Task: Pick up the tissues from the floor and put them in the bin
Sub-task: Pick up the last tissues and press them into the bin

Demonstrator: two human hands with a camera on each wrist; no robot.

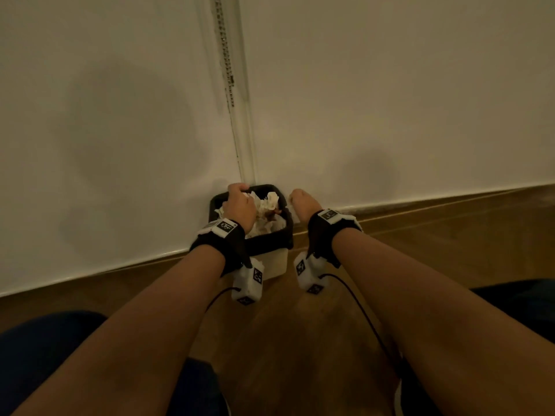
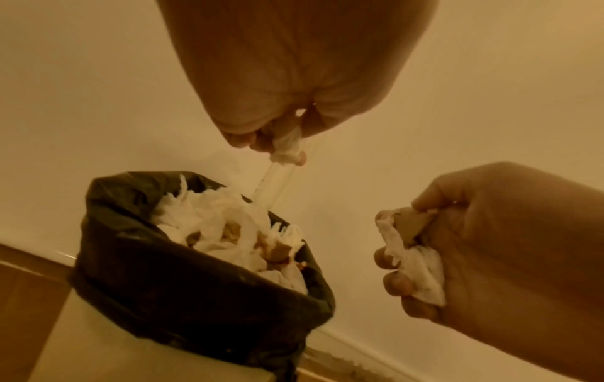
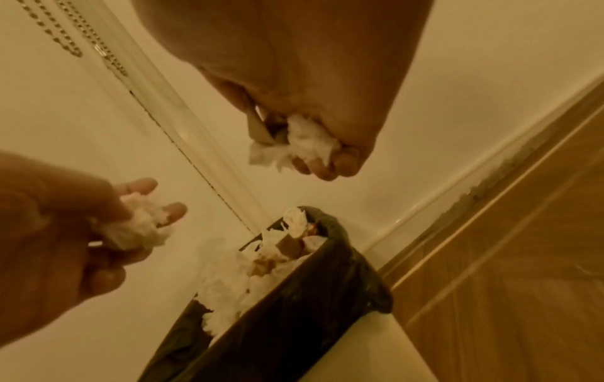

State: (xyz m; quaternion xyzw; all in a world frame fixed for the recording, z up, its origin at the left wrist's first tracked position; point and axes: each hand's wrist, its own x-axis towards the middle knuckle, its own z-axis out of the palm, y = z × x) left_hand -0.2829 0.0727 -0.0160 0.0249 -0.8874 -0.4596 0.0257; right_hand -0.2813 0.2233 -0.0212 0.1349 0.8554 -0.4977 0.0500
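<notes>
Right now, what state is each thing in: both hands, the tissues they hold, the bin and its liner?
Left hand: over the bin, gripping a tissue wad.
Left tissue wad: crumpled, held.
Right hand: beside the bin, gripping tissue.
Right tissue wad: crumpled, held with a brown scrap.
Bin: upright, heaped with tissues.
Liner: folded over the rim.

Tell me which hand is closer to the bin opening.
Left. The left hand, gripping a tissue wad, is over the bin opening; the right hand holds its wad beside the rim.
</notes>
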